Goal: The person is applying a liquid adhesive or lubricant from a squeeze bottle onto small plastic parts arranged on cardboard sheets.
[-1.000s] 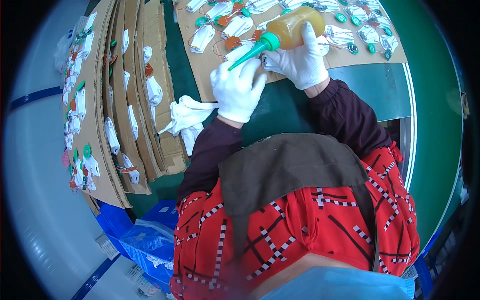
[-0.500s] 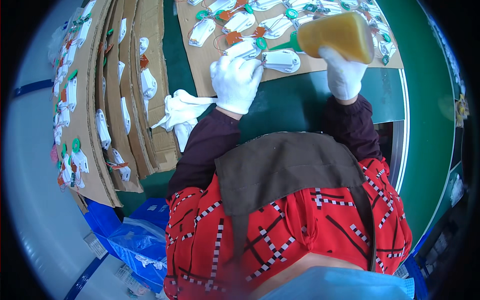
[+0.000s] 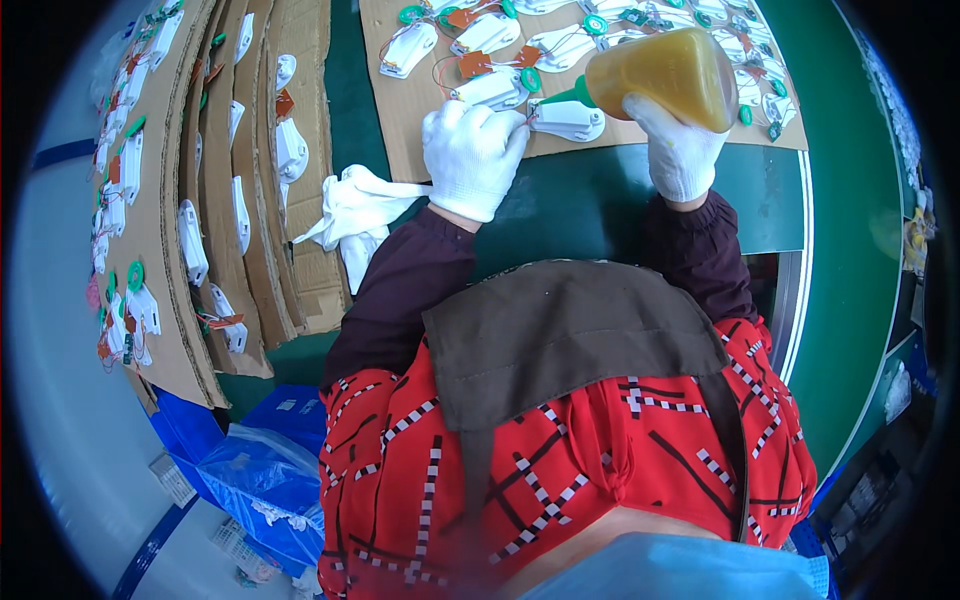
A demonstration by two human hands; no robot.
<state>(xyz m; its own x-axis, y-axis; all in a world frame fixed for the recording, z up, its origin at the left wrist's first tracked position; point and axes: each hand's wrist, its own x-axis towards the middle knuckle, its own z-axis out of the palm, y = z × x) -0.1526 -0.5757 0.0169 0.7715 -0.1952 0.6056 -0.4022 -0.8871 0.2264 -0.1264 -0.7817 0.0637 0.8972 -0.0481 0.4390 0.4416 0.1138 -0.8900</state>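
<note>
My right hand [image 3: 676, 150], in a white knit glove, grips a squeeze bottle [image 3: 662, 76] of amber liquid. The bottle lies tilted on its side, its green nozzle [image 3: 570, 95] pointing left. Just under the nozzle is the left end of a white plastic housing [image 3: 568, 120] at the cardboard sheet's near edge; whether the tip touches it I cannot tell. My left hand [image 3: 468, 160], also gloved, is closed beside that end, thumb and forefinger pinched together. What they pinch, perhaps a thin wire, is too small to make out. Another white housing [image 3: 492, 90] lies just beyond my left hand.
The cardboard sheet [image 3: 400, 140] carries several more white housings with green discs, orange pieces and thin wires. To the left stand overlapping cardboard sheets [image 3: 305, 200] with similar parts. A white glove [image 3: 355, 215] lies near my left forearm. A blue bin [image 3: 265, 470] is lower left.
The bottle has shifted a little left, bringing its nozzle over the near housing's left end. My left hand stays nearly in place. The whole view has shifted slightly.
</note>
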